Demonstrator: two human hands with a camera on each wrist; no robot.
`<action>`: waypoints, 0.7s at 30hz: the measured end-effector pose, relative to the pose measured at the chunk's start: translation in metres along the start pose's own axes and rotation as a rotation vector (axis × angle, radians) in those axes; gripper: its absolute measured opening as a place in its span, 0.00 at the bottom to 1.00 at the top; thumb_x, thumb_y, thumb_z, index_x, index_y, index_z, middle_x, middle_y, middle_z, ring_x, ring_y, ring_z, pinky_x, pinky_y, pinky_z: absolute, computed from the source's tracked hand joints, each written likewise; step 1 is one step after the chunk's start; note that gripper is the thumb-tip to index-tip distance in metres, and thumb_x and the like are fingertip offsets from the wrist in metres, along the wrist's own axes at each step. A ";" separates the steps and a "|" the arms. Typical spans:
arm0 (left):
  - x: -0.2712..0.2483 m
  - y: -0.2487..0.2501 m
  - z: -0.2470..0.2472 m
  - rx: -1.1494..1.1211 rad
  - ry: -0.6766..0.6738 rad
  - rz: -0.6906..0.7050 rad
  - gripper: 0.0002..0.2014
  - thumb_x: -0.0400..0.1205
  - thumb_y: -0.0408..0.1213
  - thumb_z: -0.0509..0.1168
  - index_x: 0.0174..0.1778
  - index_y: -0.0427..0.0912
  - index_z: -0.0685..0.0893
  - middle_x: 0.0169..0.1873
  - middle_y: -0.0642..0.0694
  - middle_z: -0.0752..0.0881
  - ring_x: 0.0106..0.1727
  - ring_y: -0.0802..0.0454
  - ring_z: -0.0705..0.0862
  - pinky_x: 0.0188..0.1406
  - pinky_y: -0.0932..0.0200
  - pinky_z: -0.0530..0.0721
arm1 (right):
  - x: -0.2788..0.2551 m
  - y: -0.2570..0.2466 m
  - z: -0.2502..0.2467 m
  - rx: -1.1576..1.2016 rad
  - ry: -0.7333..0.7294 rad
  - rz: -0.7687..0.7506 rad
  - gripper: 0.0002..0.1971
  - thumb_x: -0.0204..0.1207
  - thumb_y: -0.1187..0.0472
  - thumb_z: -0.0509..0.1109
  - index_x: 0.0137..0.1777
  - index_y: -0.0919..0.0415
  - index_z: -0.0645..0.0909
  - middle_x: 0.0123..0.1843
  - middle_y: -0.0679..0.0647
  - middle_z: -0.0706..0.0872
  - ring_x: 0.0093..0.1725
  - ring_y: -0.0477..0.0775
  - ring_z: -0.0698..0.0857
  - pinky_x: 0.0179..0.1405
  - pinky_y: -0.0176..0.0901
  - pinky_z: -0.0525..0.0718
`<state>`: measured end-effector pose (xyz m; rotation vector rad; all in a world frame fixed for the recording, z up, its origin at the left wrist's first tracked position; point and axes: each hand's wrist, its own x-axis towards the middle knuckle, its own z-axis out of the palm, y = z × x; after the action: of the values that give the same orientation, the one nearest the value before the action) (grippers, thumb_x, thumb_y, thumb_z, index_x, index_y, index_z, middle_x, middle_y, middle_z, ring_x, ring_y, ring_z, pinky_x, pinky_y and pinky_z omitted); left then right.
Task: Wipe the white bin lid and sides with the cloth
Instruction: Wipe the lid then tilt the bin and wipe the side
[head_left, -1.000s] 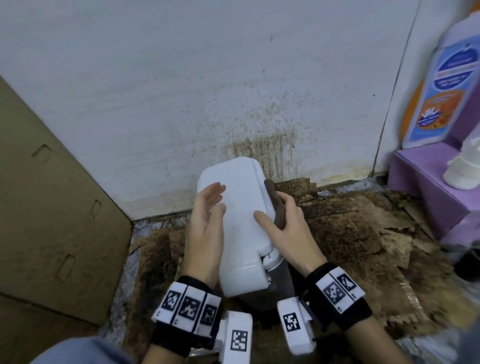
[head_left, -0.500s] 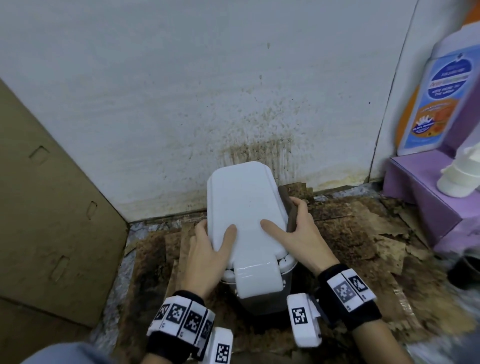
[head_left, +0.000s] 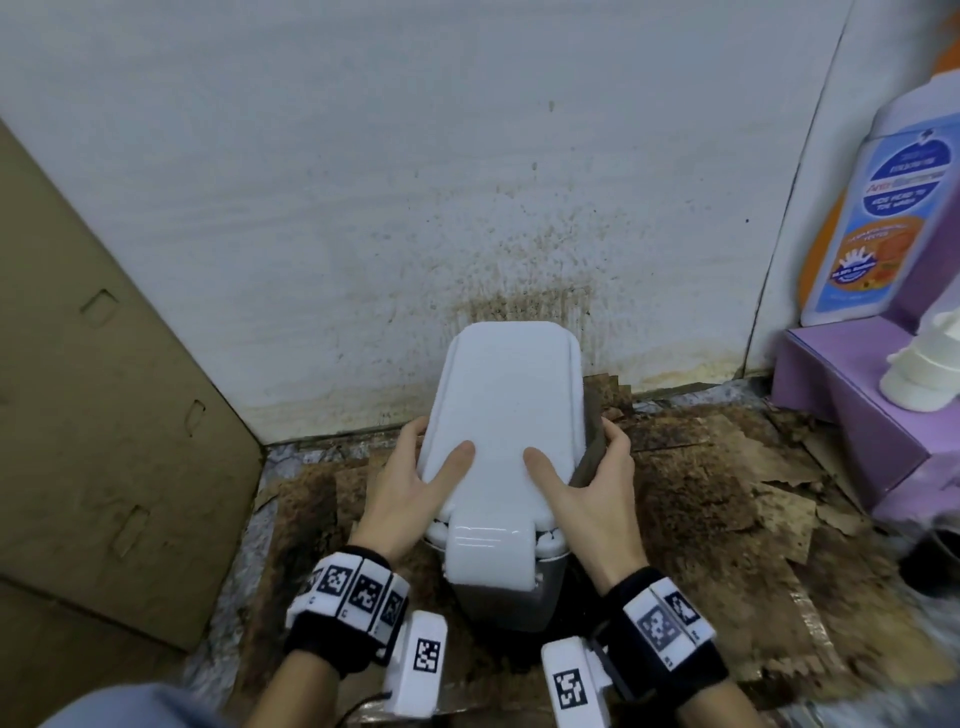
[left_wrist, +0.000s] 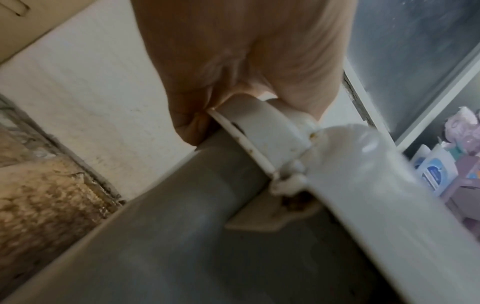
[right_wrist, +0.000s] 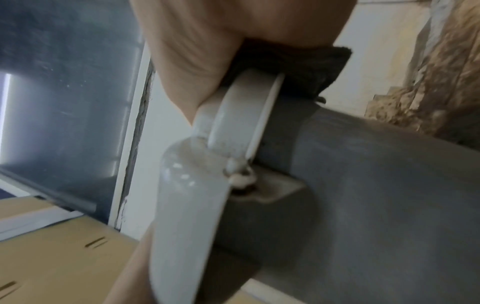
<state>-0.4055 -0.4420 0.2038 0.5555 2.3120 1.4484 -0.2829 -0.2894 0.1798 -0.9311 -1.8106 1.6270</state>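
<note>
From the head view, the white bin lid sits closed on its grey bin body, which stands on the stained cardboard floor close against the spattered wall. My left hand clasps the lid's left edge, thumb flat on top and fingers curled under the rim. My right hand mirrors it on the right edge, and its grip pinches the dark cloth against the lid's side. In the left wrist view, my palm wraps the lid rim just above the hinge, with the grey body below. In the right wrist view, the cloth is sandwiched between my fingers and the rim, so the grip is pressed onto fabric and lid together. I judge the step in hand is wiping the lid's right edge while my left hand steadies the bin. Next I should drag the cloth along the rim, then down the sides, keeping the bin from tipping.
</note>
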 end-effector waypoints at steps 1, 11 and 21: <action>0.004 0.000 -0.005 0.008 -0.030 0.008 0.31 0.77 0.64 0.70 0.74 0.61 0.72 0.61 0.63 0.84 0.57 0.67 0.87 0.57 0.55 0.87 | -0.006 0.001 0.005 -0.003 0.040 0.001 0.46 0.67 0.46 0.83 0.80 0.49 0.60 0.66 0.47 0.68 0.70 0.51 0.73 0.71 0.57 0.79; 0.010 0.004 -0.017 0.025 -0.099 0.042 0.23 0.83 0.56 0.67 0.75 0.60 0.76 0.60 0.62 0.89 0.56 0.64 0.89 0.53 0.56 0.88 | -0.011 0.000 0.028 -0.039 0.027 -0.014 0.48 0.72 0.44 0.79 0.85 0.50 0.53 0.75 0.49 0.62 0.76 0.48 0.59 0.71 0.48 0.68; 0.000 -0.009 -0.004 0.124 0.094 -0.144 0.36 0.79 0.68 0.65 0.78 0.53 0.69 0.68 0.50 0.69 0.73 0.50 0.72 0.76 0.42 0.73 | 0.073 0.007 -0.004 0.037 -0.277 -0.042 0.45 0.80 0.38 0.69 0.88 0.35 0.42 0.70 0.47 0.62 0.68 0.53 0.65 0.64 0.46 0.70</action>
<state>-0.4085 -0.4491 0.1974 0.3529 2.4716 1.2981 -0.3247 -0.2295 0.1685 -0.6721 -1.9575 1.8297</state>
